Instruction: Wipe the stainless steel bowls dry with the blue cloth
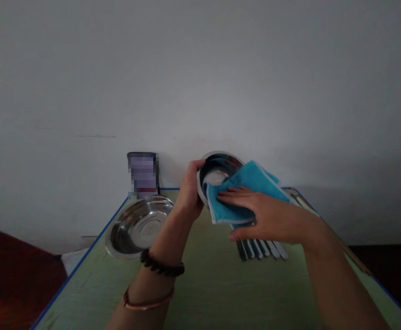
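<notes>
Resting on the tabletop (234,293) are metal utensils (259,250) at one o'clock and a large bowl (134,229) at eleven, beyond which the right hand (269,215), fingers loosely spread, holds a blue cloth (255,176) against the tilted small bowl (218,176) at twelve, pinched by the left hand's (189,190) fingers.

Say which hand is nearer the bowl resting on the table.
Left. The left hand is just right of the bowl on the table, gripping a second bowl; the right hand is farther right, on the blue cloth.
</notes>
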A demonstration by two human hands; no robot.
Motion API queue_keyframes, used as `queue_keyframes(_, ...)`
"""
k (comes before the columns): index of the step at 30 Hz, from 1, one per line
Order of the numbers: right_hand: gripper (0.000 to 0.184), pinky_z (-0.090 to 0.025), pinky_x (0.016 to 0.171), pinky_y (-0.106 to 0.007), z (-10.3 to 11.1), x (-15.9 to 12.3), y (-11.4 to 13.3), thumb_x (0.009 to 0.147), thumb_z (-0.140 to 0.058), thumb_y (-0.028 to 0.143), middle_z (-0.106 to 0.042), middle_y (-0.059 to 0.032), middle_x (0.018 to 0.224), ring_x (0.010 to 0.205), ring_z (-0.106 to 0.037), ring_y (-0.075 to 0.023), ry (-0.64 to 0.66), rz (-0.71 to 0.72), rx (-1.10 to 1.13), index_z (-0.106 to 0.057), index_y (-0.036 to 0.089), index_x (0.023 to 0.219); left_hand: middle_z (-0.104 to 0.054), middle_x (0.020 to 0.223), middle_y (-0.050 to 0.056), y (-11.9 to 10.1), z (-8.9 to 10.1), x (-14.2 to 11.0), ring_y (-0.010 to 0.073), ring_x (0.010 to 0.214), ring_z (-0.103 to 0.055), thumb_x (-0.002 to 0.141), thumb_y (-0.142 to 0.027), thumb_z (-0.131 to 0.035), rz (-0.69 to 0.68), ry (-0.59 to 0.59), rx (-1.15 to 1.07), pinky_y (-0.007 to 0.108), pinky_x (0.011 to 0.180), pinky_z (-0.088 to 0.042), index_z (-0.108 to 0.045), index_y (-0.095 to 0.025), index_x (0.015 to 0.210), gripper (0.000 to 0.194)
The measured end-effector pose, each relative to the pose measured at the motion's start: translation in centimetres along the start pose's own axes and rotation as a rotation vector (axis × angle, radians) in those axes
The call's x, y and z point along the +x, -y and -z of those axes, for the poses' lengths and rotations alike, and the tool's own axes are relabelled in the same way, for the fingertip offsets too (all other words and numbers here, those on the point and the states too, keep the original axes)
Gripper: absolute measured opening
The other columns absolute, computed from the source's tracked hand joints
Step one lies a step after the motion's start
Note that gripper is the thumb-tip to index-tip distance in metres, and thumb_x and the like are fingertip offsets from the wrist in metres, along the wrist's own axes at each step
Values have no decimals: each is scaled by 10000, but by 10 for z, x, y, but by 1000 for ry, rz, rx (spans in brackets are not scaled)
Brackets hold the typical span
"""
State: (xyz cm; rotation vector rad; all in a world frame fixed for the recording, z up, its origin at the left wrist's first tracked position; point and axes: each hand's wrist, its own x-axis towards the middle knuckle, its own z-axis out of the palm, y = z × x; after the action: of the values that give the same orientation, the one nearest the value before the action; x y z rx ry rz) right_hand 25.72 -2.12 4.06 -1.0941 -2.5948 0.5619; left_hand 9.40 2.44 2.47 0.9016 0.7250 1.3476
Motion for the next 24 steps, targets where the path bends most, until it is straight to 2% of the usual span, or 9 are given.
queue_keyframes(3,773,-234,1086,-395,3,-6,-4,644,-693,318,-369,-73,1405,1312,-289,-251,68,-58,-68,-386,178,1340,-620,603,9,1,0,1,179,673,-608,729,-357,-442,82,33,-60,278,656,-485,-607,-146,750,270)
queue_keyframes(6,618,-311,1036,-368,6,-8,-3,694,-619,203,-455,-69,1351,1246,-401,-239,64,-91,-75,-462,189,1292,-635,604,17,5,3,4,182,673,-612,734,-346,-439,155,93,-100,268,651,-479,-632,-129,744,291)
queue_keyframes(9,339,-457,797,-303,17,-11,-4,772,-555,270,-658,-27,1074,940,-604,-196,69,-142,-3,-621,244,1104,-618,561,13,7,8,7,174,623,-598,738,-334,-437,176,97,-98,265,629,-470,-634,-126,699,288)
queue_keyframes(11,273,-432,574,-248,24,-13,-8,810,-501,394,-678,-2,778,654,-593,-145,56,-199,48,-680,214,912,-593,523,-2,9,10,7,152,557,-567,732,-331,-453,181,72,-79,256,599,-457,-623,-134,667,268)
queue_keyframes(13,378,-345,457,-225,27,-13,-14,831,-433,468,-593,16,597,505,-502,-110,-63,-292,84,-664,174,773,-575,506,-14,13,11,8,132,500,-529,719,-350,-484,218,45,-46,247,551,-437,-602,-145,639,250)
queue_keyframes(16,449,-293,427,-223,23,-7,-20,832,-401,508,-515,14,534,475,-452,-101,-427,-441,66,-611,142,678,-597,557,-7,21,10,8,139,529,-544,706,-387,-521,266,40,-7,250,552,-432,-604,-144,688,257)
queue_keyframes(18,480,-297,425,-223,17,-1,-19,835,-381,529,-507,10,527,478,-455,-103,-520,-442,84,-597,138,662,-626,604,12,25,8,8,162,603,-583,720,-390,-508,290,74,-26,265,622,-451,-618,-134,735,278)
queue_keyframes(21,430,-392,499,-218,11,5,-11,846,-391,509,-630,-11,690,592,-560,-124,-226,-244,252,-639,158,876,-653,624,51,26,7,9,195,676,-615,750,-373,-444,344,124,-123,295,709,-460,-615,-126,684,307)
queue_keyframes(24,468,-460,747,-284,11,4,-4,786,-519,498,-656,-47,1049,890,-609,-187,50,-95,225,-574,213,1153,-677,674,94,24,11,10,239,738,-631,760,-361,-402,348,162,-188,345,758,-460,-637,-103,726,350)
